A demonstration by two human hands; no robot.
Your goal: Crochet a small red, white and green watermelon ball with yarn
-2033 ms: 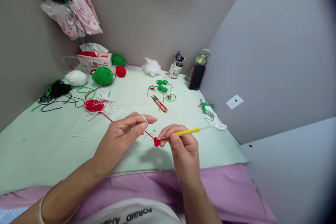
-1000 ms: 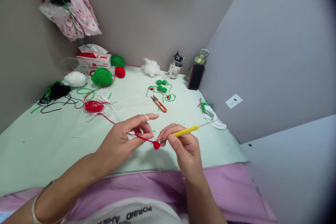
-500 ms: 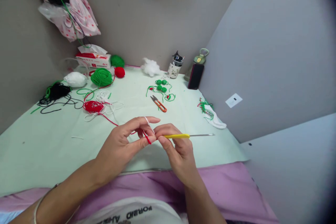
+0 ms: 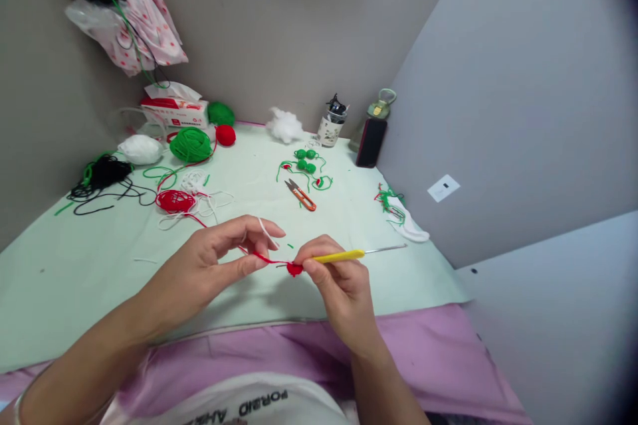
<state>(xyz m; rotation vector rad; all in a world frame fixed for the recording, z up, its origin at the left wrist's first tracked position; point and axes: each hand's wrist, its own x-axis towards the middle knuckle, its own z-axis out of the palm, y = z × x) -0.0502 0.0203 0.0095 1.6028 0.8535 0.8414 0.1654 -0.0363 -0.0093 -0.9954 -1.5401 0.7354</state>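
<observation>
2 hands apart, left pinching red yarn, right gripping yellow-handled hook

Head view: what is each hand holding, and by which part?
The right hand grips the yellow-handled metal crochet hook by its handle; the left hand pinches red yarn near the small red piece.

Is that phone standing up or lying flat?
Standing up: the phone rests on a short edge, long sides rising, in front of the green bottle.
</observation>
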